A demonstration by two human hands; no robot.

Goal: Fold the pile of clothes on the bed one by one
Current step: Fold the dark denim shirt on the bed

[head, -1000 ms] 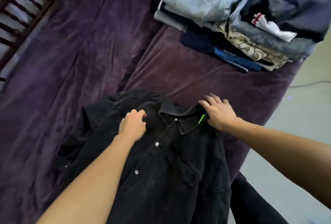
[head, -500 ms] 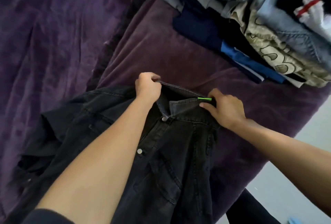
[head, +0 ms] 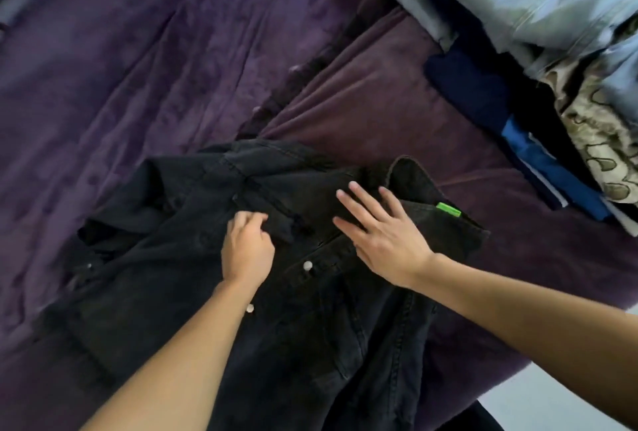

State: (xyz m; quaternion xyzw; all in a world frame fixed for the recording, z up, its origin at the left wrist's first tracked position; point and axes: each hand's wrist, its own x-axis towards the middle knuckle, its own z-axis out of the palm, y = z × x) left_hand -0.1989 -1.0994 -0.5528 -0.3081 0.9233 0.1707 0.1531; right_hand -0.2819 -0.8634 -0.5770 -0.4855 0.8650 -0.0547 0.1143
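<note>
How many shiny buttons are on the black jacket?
3: one button between left hand and right hand, one by the left wrist, one faint on the crumpled sleeve. More may hide under folds.

head cam | worn, looks steeply down | close over bed (head: 138, 51) | single view

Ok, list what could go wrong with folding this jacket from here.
1. The collar stands up crooked beside the flat right grip; folding now may trap a crease.
2. One sleeve of the jacket lies bunched at its far side, so the fold could turn lumpy.
3. The left grip pinches only a little fabric; a pull might drag the jacket askew.
</note>
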